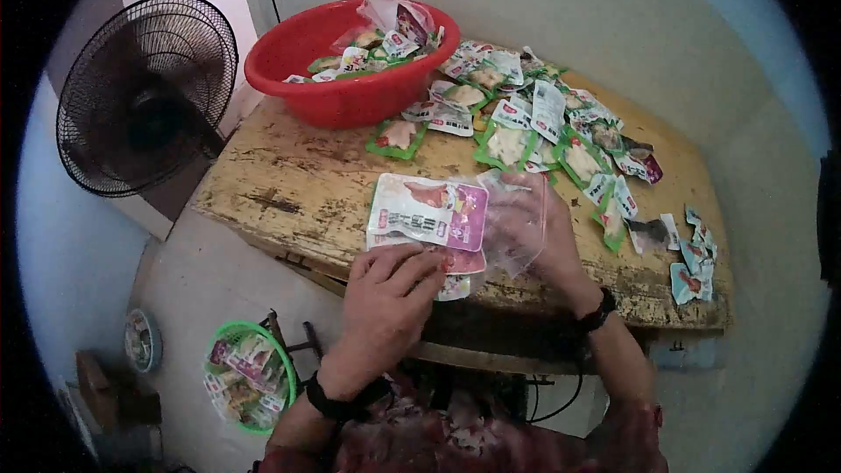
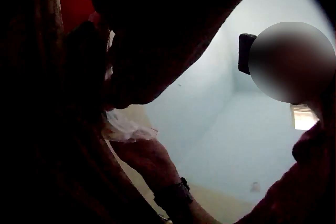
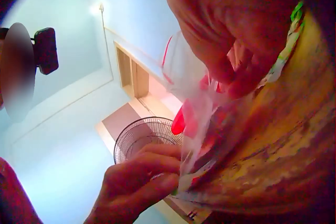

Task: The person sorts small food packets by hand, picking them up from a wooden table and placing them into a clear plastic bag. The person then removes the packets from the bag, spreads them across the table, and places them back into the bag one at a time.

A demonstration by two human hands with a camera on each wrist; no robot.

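Note:
My left hand lies over the lower edge of a few stacked printed packets, its fingers curled at that edge. On the right, my right hand pinches a clear plastic bag that touches the packets' right side. The right wrist view shows the right hand with thumb and fingertips together on the clear bag, and the left hand gripping its other side. In the left wrist view the near hand is dark; the right hand is beyond it with the bag.
A red basin of packets stands at the table's back left. Many green-edged packets lie across the back and right, with small blue packets at the far right. A fan stands left; a green basket sits on the floor.

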